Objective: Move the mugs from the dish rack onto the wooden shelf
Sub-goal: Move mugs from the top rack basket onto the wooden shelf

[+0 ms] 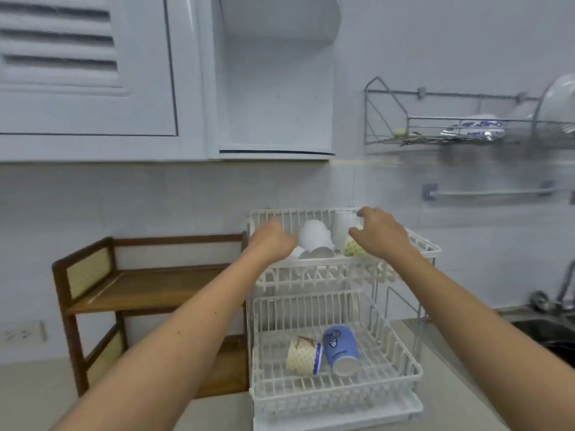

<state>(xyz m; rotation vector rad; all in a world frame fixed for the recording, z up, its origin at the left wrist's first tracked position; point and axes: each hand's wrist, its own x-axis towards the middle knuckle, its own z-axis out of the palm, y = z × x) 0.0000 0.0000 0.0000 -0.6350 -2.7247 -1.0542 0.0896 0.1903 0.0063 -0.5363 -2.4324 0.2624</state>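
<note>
— Hands first: what is each grip doing?

— Both reach into the top tier of the white dish rack (pixel 329 275). The right hand (pixel 378 233) is curled, its grip closed around the patterned mug (pixel 353 247), thumb and fingers on either side of it, at the tier's right end. The left hand (pixel 270 241) dips into the tier's left end, fingers bent down out of view behind the knuckles; whether that grip holds anything cannot be told.

— And between the hands?

— White crockery: a rounded white bowl (pixel 312 233) turned over mid-tier, a tall white mug (pixel 342 222) behind the right hand's fingers, and more white pieces low beside the left hand, too blurred to name.

— The lower tier of the rack?

— Two mugs lie on their sides there, touching: a cream patterned mug with a blue rim (pixel 303 356) on the left and a blue mug with a cartoon face (pixel 340 349) on the right.

— Where is the shelf?

— The wooden shelf (pixel 146 287) stands on the tabletop (pixel 34 387) just left of the rack, against the tiled wall, its boards bare. Right of the rack, a sink (pixel 547 331) and tap; above it, a wall-mounted metal rack (pixel 466 129) with plates.
</note>
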